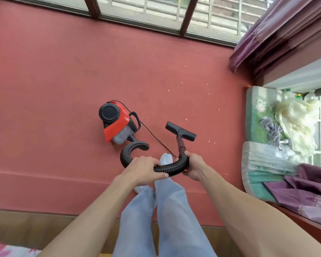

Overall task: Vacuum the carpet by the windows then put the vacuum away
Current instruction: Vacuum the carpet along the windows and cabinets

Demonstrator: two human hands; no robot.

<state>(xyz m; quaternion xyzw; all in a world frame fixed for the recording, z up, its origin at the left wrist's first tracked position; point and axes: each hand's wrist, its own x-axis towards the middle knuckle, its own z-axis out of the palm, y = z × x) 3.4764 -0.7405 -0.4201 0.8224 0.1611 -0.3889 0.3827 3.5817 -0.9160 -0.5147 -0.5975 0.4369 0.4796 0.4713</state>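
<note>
Two hands hold the black hose (pixel 171 166) in front of the person's legs. The left hand (pixel 145 168) lies over the ribbed part with its fingers curled around it, and the right hand (pixel 193 166) grips the end where the hose joins the stiff tube (pixel 181 145). The hose is soft and bends easily, as its loop shows, so I think it gives little control. The tube is rigid, and a hold on it would steer the brush head (pixel 181 131) better. This head rests on the red carpet (pixel 44 89), just ahead of the feet. A little further, to the left, the red vacuum (pixel 117 125) stands on the carpet, with its thin cord (pixel 156 138) running back toward the person. It looks small and probably light, and its handle (pixel 138 121) seems the place to lift it for putting away. Small pale crumbs (pixel 208 93) lie scattered to the right, between the head and the windows (pixel 137 8) at the far edge.
</note>
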